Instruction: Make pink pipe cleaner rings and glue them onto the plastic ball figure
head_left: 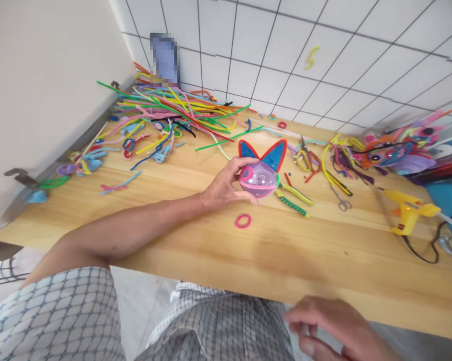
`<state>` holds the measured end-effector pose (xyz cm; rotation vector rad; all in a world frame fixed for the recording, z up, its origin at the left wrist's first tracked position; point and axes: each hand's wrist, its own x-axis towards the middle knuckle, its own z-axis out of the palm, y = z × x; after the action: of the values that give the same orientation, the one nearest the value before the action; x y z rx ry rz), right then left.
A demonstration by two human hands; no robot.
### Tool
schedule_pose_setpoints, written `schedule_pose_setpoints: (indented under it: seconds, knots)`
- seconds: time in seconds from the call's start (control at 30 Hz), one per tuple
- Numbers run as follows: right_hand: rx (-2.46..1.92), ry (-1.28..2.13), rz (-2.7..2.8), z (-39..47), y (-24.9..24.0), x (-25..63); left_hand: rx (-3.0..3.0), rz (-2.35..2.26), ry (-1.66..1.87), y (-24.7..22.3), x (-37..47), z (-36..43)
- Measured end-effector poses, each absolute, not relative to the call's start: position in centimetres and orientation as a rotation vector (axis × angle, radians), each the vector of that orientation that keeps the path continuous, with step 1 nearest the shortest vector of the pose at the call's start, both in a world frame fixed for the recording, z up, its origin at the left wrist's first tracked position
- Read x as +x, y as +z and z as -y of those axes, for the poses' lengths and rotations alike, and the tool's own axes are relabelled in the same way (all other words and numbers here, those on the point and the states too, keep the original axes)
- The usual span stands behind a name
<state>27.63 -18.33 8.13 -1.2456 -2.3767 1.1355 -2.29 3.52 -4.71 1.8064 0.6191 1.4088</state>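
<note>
My left hand is closed around a clear ball with a purple tint, fingers on top and thumb below, just over the wooden table. Pink fuzzy trim crosses the ball, and a pink ring sits on its left side. Two pointed blue ears edged in red rise from its top. A loose pink pipe-cleaner ring lies on the table below it. At the near table edge, my right hand hangs slightly blurred, fingers loosely curled with the thumb apart, and nothing shows in it.
Pipe cleaners are heaped at the back left. Green-and-yellow pliers lie right of the ball, with scissors behind and small scissors farther right. A yellow glue gun with a cord stands at right. A phone-like object leans against the tiled wall.
</note>
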Motion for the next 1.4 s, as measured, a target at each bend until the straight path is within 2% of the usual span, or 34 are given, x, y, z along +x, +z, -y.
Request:
schedule_pose_setpoints:
  seconds: [0.07, 0.17, 0.33, 0.47, 0.6, 1.0, 1.23, 1.4]
  knots:
    - [-1.180, 0.812, 2.385, 15.5, 9.2, 25.0, 1.820, -0.617, 1.407, -4.7, -2.3, -3.3]
    - [-1.089, 0.249, 2.323, 10.9, 8.0, 20.9, 1.817, -0.605, 1.394, -4.6, -2.3, -3.0]
    - [-0.963, -0.152, 2.245, 7.4, 4.2, 17.8, 1.757, -0.560, 1.358, -4.3, -1.9, -2.5]
    - [-0.961, -0.338, 2.164, 7.2, 3.7, 17.9, 1.690, -0.590, 1.307, -3.6, -1.7, -2.3]
    - [-0.948, -0.382, 2.137, 7.0, 3.7, 18.1, 1.652, -0.610, 1.289, -3.0, -1.6, -2.2]
    - [-1.113, -0.131, 2.120, 7.5, 2.7, 19.2, 1.671, -0.636, 1.299, -3.3, -1.8, -2.4]
    - [-1.003, -0.158, 2.139, 6.9, 3.2, 18.6, 1.698, -0.619, 1.340, -3.4, -1.6, -2.3]
    - [-1.060, 0.129, 2.361, 6.7, 2.6, 19.3, 1.702, -0.707, 1.334, -3.1, -1.4, -2.7]
